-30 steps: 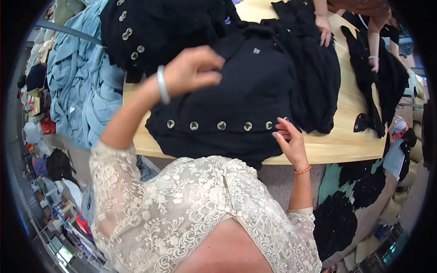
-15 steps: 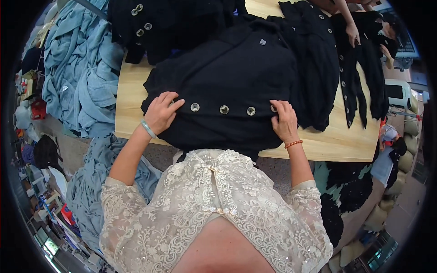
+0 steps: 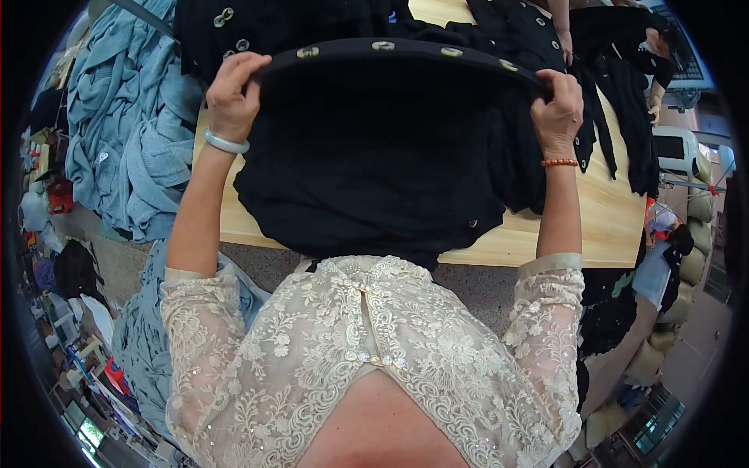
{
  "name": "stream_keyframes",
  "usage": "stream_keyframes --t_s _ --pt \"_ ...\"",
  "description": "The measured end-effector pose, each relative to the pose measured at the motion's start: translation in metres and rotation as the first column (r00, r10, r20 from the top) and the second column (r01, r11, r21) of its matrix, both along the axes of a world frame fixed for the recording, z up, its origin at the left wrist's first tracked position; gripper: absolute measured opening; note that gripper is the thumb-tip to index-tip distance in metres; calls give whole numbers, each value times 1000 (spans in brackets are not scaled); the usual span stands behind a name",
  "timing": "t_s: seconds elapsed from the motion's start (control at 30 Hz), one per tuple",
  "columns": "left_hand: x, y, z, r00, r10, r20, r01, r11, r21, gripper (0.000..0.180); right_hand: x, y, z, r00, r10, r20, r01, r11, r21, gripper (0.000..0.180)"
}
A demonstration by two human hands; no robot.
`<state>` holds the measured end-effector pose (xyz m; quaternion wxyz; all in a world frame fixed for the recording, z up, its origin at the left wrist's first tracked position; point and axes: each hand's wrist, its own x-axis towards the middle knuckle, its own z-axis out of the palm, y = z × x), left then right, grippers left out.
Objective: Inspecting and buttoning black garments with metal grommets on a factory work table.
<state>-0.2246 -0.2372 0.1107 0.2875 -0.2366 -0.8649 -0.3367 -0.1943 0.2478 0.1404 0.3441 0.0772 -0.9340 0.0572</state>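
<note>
A black knitted cardigan (image 3: 374,156) lies on the wooden table, its near part draping over the front edge. Its buttoned front band is lifted and stretched between my two hands, with several large round buttons along it. My left hand (image 3: 232,97), with a pale bangle at the wrist, pinches the band's left end. At the other end, my right hand (image 3: 559,113), above a reddish bead bracelet, is closed on the band too. Beneath the raised band the cardigan's dark inner layer shows.
Light blue-grey knitwear (image 3: 129,117) is heaped at the left, with more below it. Other black garments (image 3: 265,27) lie at the table's far side and right. A co-worker's hand (image 3: 565,45) touches the black clothes at the far right. The wooden table's (image 3: 577,240) front edge runs before me.
Both hands have gone from resting on the flat cardigan to gripping its button band. They have raised the band and carried it away from me, opening the front layer.
</note>
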Motion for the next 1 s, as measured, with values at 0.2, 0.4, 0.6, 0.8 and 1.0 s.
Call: stream_keyframes --t_s 0.2,0.4,0.6,0.8,1.0 --pt "61 0 -70 913 6 409 102 965 -241 36 49 -9 -85 849 0 528 12 1000 -19 30" --pt "113 -20 -92 823 136 551 -99 990 -96 70 108 -15 -140 784 193 590 465 448 -764 45" --pt "120 -59 -108 724 142 675 -140 988 -59 36 116 -30 -140 748 141 649 461 592 -661 52" --pt "118 -72 -111 576 -69 815 -287 916 280 23 123 -53 -117 867 300 398 275 378 -884 36" --pt "107 -37 -62 524 -252 814 -222 882 415 17 111 18 -69 925 -48 377 347 511 -787 41"
